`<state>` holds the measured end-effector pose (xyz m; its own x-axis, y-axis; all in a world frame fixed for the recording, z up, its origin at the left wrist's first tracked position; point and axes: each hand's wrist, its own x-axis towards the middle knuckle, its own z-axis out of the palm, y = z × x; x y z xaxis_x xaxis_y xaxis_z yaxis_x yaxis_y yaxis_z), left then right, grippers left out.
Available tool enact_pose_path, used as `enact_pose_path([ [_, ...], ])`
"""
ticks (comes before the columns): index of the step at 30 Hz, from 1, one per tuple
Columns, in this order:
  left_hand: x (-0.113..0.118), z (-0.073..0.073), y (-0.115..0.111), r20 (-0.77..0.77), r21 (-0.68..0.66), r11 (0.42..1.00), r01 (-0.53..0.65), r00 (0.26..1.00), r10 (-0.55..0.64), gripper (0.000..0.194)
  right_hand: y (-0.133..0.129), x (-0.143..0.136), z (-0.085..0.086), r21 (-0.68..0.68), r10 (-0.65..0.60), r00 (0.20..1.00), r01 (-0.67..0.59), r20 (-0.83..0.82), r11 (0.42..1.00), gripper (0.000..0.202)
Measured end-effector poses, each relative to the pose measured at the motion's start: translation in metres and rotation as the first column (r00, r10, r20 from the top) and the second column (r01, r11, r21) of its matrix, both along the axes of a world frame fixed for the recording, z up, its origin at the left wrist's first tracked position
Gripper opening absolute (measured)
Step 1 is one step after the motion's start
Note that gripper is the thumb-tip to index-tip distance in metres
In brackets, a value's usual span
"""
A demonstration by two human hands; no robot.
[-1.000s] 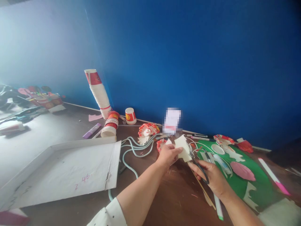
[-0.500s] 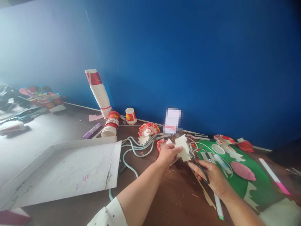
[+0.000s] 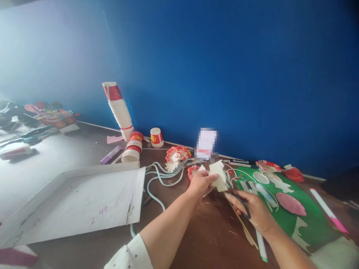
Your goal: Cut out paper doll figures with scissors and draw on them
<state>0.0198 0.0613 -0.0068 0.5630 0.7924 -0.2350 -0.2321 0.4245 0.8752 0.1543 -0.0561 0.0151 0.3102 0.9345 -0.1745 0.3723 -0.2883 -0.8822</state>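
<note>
Between thumb and fingers, my left hand [image 3: 201, 182] pinches a pale cream piece of paper [image 3: 218, 175] with an uneven edge. My right hand [image 3: 254, 209] is wrapped round dark-handled scissors [image 3: 243, 203], whose blades point up and left at the paper's right edge. How far the blades are apart is too small to tell. Just left of the paper lies a small red and white paper flower [image 3: 193, 172], partly behind my left hand. A larger fringed flower [image 3: 178, 154] sits farther back.
A shallow white box [image 3: 84, 201] fills the left. Behind it lean stacked paper cups [image 3: 119, 112]. A pale blue cable [image 3: 151, 188] loops mid-table. On the right are a green sheet [image 3: 308, 224], a pink oval [image 3: 291, 204] and a pink-tipped marker [image 3: 327, 209]. A blue wall [image 3: 224, 74] stands behind.
The view has shifted very slightly, so everything on the table sits a little farther right. Both hands keep their hold on the paper and scissors.
</note>
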Motion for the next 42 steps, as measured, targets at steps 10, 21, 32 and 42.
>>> enact_pose_path([
  [10,-0.001,0.002,-0.001,0.004,0.003,1.0,-0.017,1.0,0.017,0.041,0.0,0.0,-0.001,0.009,-0.019,1.0,0.019,0.004,1.0,0.039],
  [21,0.001,0.0,0.0,0.002,-0.018,0.999,-0.026,1.0,0.027,0.043,0.001,-0.003,0.0,0.032,-0.02,1.0,0.02,0.011,0.999,0.04],
  [32,-0.001,0.001,-0.002,-0.119,0.105,0.994,-0.01,0.993,0.022,0.036,-0.001,-0.009,0.0,0.096,-0.101,0.995,0.099,0.015,0.99,0.04],
  [42,-0.002,0.01,-0.004,-0.077,0.064,0.998,0.017,0.997,-0.012,0.031,0.0,-0.002,0.001,0.032,-0.064,0.998,0.064,-0.006,0.997,0.04],
])
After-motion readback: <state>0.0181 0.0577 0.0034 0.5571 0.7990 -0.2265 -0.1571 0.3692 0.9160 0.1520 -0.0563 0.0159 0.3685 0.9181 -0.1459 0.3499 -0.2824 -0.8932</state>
